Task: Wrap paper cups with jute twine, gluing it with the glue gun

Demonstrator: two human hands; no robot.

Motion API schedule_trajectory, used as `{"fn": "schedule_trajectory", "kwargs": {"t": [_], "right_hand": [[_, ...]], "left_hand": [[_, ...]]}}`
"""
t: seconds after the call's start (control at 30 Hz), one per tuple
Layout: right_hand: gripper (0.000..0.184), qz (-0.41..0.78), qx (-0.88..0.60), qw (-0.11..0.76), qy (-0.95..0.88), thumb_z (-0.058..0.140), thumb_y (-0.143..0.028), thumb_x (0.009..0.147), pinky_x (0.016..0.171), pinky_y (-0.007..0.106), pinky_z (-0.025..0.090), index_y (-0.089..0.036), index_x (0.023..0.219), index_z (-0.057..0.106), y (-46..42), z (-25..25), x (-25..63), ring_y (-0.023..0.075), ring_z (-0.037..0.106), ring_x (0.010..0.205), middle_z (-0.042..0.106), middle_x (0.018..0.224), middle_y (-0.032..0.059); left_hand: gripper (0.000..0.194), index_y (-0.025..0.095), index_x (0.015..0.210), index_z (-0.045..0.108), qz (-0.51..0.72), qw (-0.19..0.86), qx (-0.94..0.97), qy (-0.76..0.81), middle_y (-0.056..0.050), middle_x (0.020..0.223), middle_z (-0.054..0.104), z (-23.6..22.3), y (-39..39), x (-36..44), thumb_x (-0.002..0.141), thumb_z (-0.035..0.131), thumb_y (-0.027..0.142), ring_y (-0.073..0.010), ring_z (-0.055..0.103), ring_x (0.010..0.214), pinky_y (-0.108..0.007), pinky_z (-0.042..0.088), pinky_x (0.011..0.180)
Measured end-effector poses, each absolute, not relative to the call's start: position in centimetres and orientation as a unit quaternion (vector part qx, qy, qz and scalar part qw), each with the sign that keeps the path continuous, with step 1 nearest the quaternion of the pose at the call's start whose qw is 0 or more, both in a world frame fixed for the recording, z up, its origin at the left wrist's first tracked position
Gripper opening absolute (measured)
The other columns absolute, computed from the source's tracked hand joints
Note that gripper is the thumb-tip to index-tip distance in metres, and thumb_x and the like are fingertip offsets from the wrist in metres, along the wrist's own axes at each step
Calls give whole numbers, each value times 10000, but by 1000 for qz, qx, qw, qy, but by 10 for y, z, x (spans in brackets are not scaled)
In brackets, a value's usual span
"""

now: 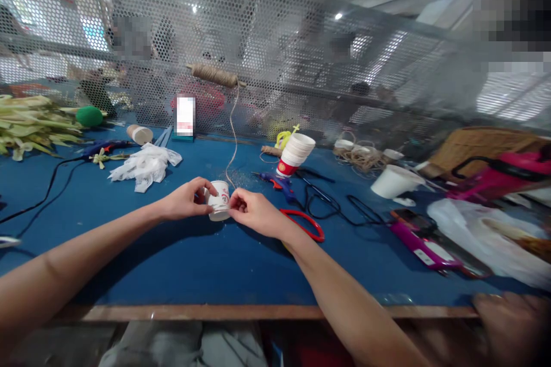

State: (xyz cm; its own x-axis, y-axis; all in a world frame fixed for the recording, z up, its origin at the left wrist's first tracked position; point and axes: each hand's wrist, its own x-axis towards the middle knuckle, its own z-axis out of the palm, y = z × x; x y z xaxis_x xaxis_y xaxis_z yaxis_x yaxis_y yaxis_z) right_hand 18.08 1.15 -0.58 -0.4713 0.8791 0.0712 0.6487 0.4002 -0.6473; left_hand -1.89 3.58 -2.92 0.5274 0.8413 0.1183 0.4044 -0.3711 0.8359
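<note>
A small white paper cup [220,210] with printed marks lies between my hands above the blue table. My left hand [191,199] is closed on its left side, thumb and fingers gripping the wall. At the cup's right side, my right hand [253,212] is closed in a pinch on jute twine [233,126], its fingertips against the cup. The twine comes down from a wound roll [214,75] hung on the perforated metal screen. My fingers hide where the twine meets the cup.
A stack of paper cups [295,153], a blue glue gun [278,181] and red-handled scissors [307,223] are to the right. White plastic strips [146,163] and dried husks [34,120] lie left. Another person's hand [510,315] rests at the right table edge.
</note>
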Motion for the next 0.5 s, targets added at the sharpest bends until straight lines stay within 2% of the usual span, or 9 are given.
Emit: {"fn": "schedule_trajectory", "kwargs": {"t": [0.5], "right_hand": [[41,290,-489,190,-800,531,-191,711,522,209,387,-165,742,527,11,1,185,88,499,555,565,630,-10]], "left_hand": [[339,162,879,487,290,376,778,411,58,610,424,-34,36,-17,628,628,341,-91,406,551,-216,338,531]]}}
